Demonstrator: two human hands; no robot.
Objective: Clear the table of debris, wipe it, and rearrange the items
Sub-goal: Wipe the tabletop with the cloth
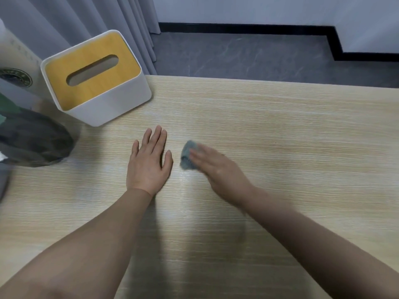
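Pale wood-grain worktop [280, 126] carries a small grey-blue cloth [187, 156] near its middle, bunched, its long axis running away from the person. Blurred, the right hand [220, 169] presses it with fairly straight fingers [198, 153]. Just beside it, the left hand [149, 165] lies flat, fingers extended. A white tissue box [97, 78] stands far left.

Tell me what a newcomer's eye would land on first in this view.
First, the two bare arms reaching over the wooden table: the left hand lies flat on it, and the blurred right hand presses a small grey cloth against it just beside. Next, the white tissue box with its yellow slotted lid at the table's far left corner.
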